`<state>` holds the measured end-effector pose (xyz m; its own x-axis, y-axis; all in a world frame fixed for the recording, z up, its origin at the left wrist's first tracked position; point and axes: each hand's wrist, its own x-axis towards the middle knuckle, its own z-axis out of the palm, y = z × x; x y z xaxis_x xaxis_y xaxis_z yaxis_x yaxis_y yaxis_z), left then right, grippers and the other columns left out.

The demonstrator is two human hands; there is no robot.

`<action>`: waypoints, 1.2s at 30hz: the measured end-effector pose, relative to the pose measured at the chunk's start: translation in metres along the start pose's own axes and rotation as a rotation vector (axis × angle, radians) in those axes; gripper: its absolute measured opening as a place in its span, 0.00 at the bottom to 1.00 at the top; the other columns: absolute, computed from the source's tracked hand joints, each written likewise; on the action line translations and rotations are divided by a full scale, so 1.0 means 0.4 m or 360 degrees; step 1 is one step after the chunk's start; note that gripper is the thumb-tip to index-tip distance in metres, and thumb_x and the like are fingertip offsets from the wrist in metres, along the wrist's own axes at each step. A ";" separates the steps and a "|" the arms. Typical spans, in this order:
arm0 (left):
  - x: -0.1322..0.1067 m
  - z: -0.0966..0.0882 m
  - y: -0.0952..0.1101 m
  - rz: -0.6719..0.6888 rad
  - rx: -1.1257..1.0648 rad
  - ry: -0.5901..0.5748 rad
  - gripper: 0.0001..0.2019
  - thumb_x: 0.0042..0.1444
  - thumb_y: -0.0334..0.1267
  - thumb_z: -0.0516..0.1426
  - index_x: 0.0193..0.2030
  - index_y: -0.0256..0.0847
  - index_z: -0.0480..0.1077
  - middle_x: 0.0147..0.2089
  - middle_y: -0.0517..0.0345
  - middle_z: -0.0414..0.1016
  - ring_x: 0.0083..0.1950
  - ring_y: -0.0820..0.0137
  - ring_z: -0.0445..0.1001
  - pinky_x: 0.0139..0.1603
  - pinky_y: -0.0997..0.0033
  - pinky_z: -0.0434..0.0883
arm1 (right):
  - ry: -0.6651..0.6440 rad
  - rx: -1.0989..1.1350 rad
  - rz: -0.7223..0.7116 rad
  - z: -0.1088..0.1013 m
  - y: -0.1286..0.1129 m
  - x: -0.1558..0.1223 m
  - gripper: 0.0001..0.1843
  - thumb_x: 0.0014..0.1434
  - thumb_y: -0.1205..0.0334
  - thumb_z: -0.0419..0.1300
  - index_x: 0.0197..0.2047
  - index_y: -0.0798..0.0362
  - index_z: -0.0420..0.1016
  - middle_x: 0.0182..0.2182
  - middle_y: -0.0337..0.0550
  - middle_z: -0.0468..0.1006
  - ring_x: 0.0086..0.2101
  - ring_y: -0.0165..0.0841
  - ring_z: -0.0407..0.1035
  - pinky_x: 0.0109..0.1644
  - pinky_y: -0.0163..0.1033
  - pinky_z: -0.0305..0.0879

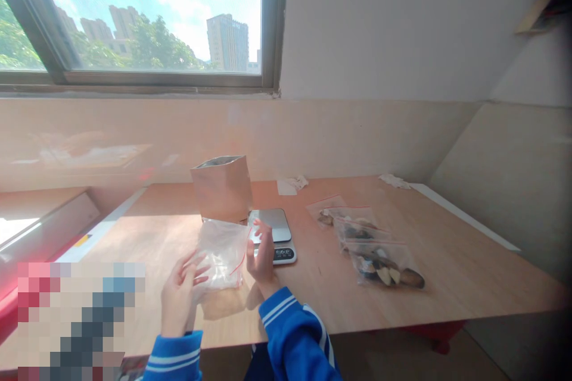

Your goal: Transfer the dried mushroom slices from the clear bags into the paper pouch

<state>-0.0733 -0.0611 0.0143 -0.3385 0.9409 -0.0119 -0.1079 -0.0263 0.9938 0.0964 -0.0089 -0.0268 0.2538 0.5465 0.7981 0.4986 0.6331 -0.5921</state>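
Note:
My left hand (179, 297) and my right hand (262, 257) hold a small clear zip bag (222, 253) with a red seal line between them, just above the wooden table (456, 268). Fingers of both hands pinch the bag's edges; the bag looks empty. Right behind it stands an open brown paper pouch (222, 189), upright. A small digital scale (273, 232) with a steel platform lies just beyond my right hand. Both sleeves are blue with white stripes.
Three filled zip bags (374, 244) holding dark and pale pieces lie to the right of the scale. Crumpled paper scraps (291, 184) rest near the wall, another scrap (394, 181) at the back right. A window is above the wall; a blurred-out patch covers the lower left.

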 end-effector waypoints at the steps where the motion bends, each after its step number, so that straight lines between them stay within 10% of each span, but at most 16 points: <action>1: 0.000 -0.001 0.001 -0.0010 0.0002 -0.0015 0.27 0.42 0.47 0.64 0.49 0.36 0.71 0.46 0.45 0.79 0.39 0.60 0.80 0.34 0.67 0.76 | -0.0026 0.0013 -0.0012 -0.003 -0.004 0.003 0.24 0.63 0.62 0.47 0.61 0.53 0.57 0.49 0.53 0.70 0.42 0.38 0.67 0.46 0.46 0.66; 8: 0.010 -0.004 0.002 -0.0047 0.0046 -0.0091 0.26 0.43 0.46 0.65 0.49 0.37 0.72 0.49 0.44 0.78 0.38 0.60 0.80 0.32 0.67 0.76 | -0.0058 -0.0218 0.0021 0.012 0.004 -0.003 0.09 0.64 0.65 0.47 0.41 0.51 0.67 0.35 0.44 0.73 0.37 0.36 0.67 0.43 0.43 0.61; 14: 0.009 -0.001 0.006 -0.0157 -0.0083 -0.0109 0.27 0.42 0.45 0.66 0.49 0.35 0.73 0.47 0.43 0.79 0.39 0.59 0.80 0.35 0.67 0.76 | 0.0171 -0.0412 0.0271 0.032 0.044 -0.008 0.15 0.67 0.64 0.44 0.29 0.50 0.62 0.28 0.42 0.67 0.31 0.36 0.60 0.38 0.42 0.55; 36: -0.016 -0.022 0.035 -0.0142 -0.0267 0.0204 0.20 0.51 0.34 0.60 0.52 0.40 0.68 0.39 0.54 0.80 0.37 0.65 0.81 0.43 0.67 0.76 | -0.0134 -0.0213 0.0107 0.008 0.024 -0.007 0.13 0.64 0.64 0.42 0.44 0.52 0.66 0.35 0.45 0.72 0.36 0.39 0.66 0.43 0.45 0.60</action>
<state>-0.0807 -0.0703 0.0274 -0.4356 0.8917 -0.1232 -0.2927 -0.0109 0.9561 0.0979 -0.0029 -0.0351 0.2229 0.6324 0.7418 0.5900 0.5183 -0.6191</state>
